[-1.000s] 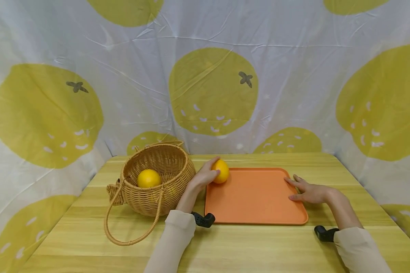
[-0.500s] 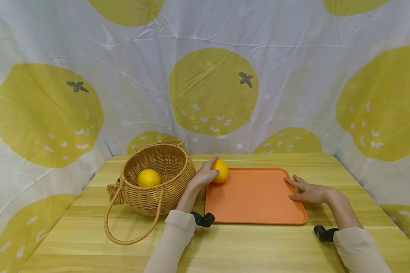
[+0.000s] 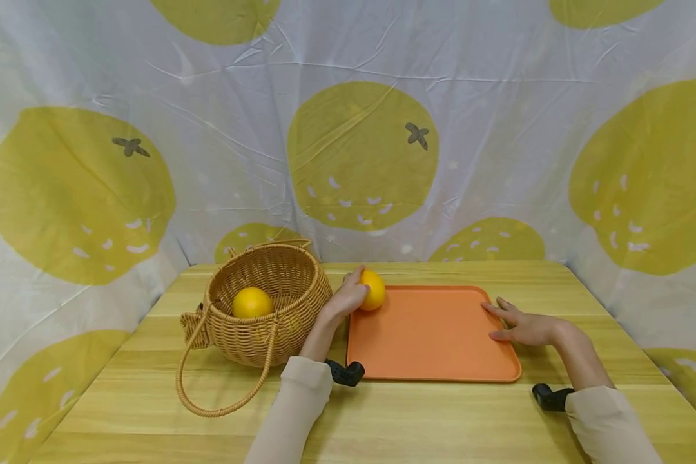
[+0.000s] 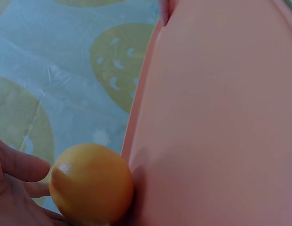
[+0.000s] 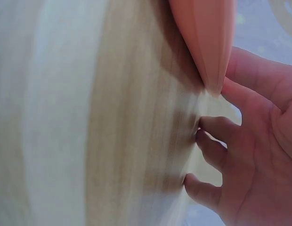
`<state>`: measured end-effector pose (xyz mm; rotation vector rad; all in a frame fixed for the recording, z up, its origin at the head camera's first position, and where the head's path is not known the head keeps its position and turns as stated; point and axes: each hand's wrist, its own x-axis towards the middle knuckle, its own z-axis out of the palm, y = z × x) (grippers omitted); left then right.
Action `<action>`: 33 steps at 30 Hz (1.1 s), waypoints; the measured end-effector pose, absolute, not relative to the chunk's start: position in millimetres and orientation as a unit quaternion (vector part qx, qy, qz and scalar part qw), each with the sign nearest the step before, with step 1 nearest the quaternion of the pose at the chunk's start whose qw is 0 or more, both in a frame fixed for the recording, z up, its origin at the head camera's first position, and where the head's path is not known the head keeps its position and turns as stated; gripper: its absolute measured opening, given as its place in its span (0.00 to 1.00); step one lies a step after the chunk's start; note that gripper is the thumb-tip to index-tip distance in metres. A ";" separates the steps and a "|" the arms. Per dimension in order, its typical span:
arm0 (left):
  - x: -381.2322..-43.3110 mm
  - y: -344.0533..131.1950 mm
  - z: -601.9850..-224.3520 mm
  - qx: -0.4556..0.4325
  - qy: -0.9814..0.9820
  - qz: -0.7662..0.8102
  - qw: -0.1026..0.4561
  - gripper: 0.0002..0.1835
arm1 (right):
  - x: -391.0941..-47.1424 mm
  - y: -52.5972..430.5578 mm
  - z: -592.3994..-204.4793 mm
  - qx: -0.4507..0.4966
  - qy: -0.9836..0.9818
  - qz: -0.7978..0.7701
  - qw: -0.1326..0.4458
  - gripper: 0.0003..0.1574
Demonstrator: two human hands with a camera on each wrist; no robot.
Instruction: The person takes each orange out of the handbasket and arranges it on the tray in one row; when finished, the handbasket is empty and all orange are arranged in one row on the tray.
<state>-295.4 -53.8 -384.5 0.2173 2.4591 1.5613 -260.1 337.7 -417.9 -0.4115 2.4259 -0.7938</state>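
Observation:
My left hand (image 3: 345, 300) is at the left side of an orange (image 3: 374, 290), which sits at the far left corner of an orange-coloured tray (image 3: 435, 341). In the left wrist view, the thumb tip is right at the fruit's skin and other fingers (image 4: 36, 189) show behind it, not wrapped round. My right hand (image 3: 524, 327) rests spread on the tray's right rim. Its thumb and index lie over the edge, while other fingers (image 5: 202, 188) touch the table beside it. A second orange (image 3: 252, 303) lies in the wicker basket (image 3: 246, 345) to the left.
The basket's looped handle (image 3: 220, 411) hangs toward the front of the wooden table (image 3: 417, 425). A white curtain (image 3: 487, 142) with yellow fruit prints stands behind the table. A black wrist device (image 3: 346, 373) sits at the left cuff, with another at the right.
The left fingers have drawn back a little to the left from the orange's top, and the orange has shifted very slightly left. The right hand stays at the tray's rim.

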 end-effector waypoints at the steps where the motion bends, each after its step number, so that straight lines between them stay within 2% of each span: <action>1: -295.7 -53.5 -384.3 0.073 0.836 0.533 0.107 0.35 | -261.5 339.2 -419.9 -0.154 0.902 -0.297 0.272 0.62; 13: -295.2 -47.0 -373.8 0.093 0.856 0.506 0.054 0.31 | -270.4 347.2 -435.4 -0.148 0.906 -0.301 0.260 0.74; 22: -288.7 -30.0 -320.0 0.160 0.859 0.483 0.054 0.31 | -274.2 348.3 -438.8 -0.151 0.900 -0.311 0.264 0.73; 25: -287.5 -27.6 -296.6 0.174 0.855 0.484 0.062 0.31 | -272.1 346.2 -435.5 -0.150 0.902 -0.306 0.267 0.71; 28: -287.7 -30.0 -274.4 0.184 0.856 0.479 0.059 0.32 | -267.0 342.0 -428.0 -0.148 0.901 -0.304 0.274 0.64; 33: -291.5 -45.2 -240.9 0.194 0.866 0.460 0.044 0.28 | -255.2 330.0 -409.1 -0.153 0.893 -0.318 0.278 0.55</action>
